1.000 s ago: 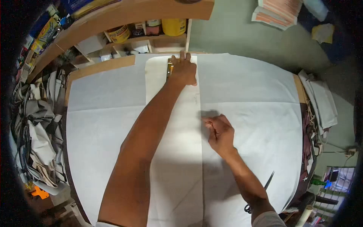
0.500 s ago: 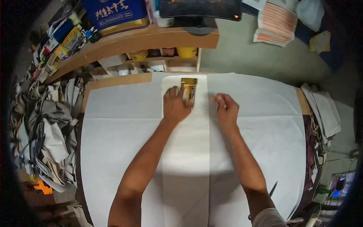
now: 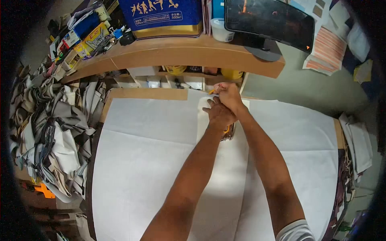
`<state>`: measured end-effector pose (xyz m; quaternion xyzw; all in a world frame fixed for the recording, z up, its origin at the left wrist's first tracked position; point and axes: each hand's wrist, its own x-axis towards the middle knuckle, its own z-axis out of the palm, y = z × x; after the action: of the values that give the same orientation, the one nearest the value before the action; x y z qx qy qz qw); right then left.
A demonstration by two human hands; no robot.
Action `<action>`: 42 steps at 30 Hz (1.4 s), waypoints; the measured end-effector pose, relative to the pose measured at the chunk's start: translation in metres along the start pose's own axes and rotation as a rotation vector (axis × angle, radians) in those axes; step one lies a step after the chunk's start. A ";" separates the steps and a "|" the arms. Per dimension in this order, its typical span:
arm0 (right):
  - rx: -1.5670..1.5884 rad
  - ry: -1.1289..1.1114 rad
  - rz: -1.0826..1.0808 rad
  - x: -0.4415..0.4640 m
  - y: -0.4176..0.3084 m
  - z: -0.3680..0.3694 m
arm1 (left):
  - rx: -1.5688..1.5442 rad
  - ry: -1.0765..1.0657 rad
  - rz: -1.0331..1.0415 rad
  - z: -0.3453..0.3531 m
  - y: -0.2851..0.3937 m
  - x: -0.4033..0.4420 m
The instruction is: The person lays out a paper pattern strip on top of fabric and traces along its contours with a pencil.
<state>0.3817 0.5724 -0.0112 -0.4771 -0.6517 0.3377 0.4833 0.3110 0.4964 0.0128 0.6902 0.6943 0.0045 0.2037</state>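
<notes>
A long cream strip of paper or cloth (image 3: 225,168) lies over white sheeting (image 3: 140,160) on the table. My left hand (image 3: 221,114) rests on the strip near its far end, fingers spread and pressing flat. Partly under my left wrist sits a brassy, boxy object with orange parts (image 3: 228,132); its kind I cannot make out. My right hand (image 3: 229,96) is just beyond the left, at the strip's far edge, closed on a slim orange pencil-like tool (image 3: 211,91). The right wrist is close beside the left hand's fingers.
A curved wooden shelf (image 3: 169,54) runs behind the table, bearing a blue box (image 3: 161,18), a white tub (image 3: 222,30) and a monitor (image 3: 269,24). Heaped fabric (image 3: 60,136) lies left of the table; folded cloth (image 3: 358,140) hangs at the right.
The view has swung left. My right hand has moved from the strip's right side to its far end, beyond my left hand. My left hand now lies beyond the brassy object, instead of beside it.
</notes>
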 end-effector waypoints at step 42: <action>-0.780 -0.023 0.002 -0.006 -0.014 -0.063 | -0.065 0.060 -0.030 -0.001 0.010 -0.002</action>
<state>0.4375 0.5612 0.0190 -0.6217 -0.7362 0.0707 0.2580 0.3198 0.4950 0.0171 0.6724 0.7099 0.0450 0.2050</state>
